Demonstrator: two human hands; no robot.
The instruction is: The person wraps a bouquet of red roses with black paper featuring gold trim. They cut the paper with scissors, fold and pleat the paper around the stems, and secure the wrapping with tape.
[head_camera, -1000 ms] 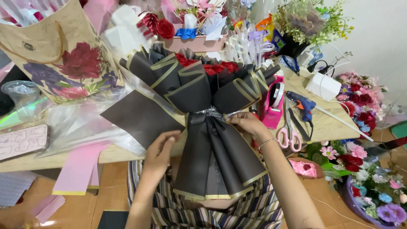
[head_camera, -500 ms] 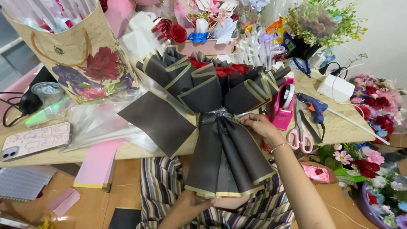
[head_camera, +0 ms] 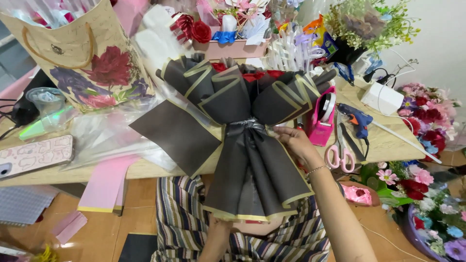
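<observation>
two hands are on one item: a bouquet (head_camera: 242,145) wrapped in black paper with gold edging, lying at the centre of the frame, its red blooms toward the top and its flared skirt hanging over the near edge of the wooden table (head_camera: 388,140) onto a striped lap.

right hand (head_camera: 293,143), centre right: fingers curled against the right side of the bouquet at its gathered, tied waist, in contact with the wrap. a thin bracelet sits on the wrist.

left hand (head_camera: 221,228), lower centre: mostly hidden beneath the lower hem of the wrap; it appears to support the base from below, but whether the fingers are closed cannot be told.

surroundings:
- upper left: a kraft paper bag (head_camera: 82,58) printed with flowers, standing upright.
- left edge: a phone in a pink case (head_camera: 34,155) lying flat, with a clear plastic cup (head_camera: 43,99) above it.
- lower left: a pink sheet (head_camera: 104,184) hanging over the table edge.
- just right of the bouquet: a pink tape dispenser (head_camera: 323,119), then pink-handled scissors (head_camera: 342,150) and a blue glue gun (head_camera: 357,119), all lying on the table.
- upper right: a white box (head_camera: 383,97) with cables.
- right edge and lower right: artificial flowers (head_camera: 427,121) in pink, red and purple.
</observation>
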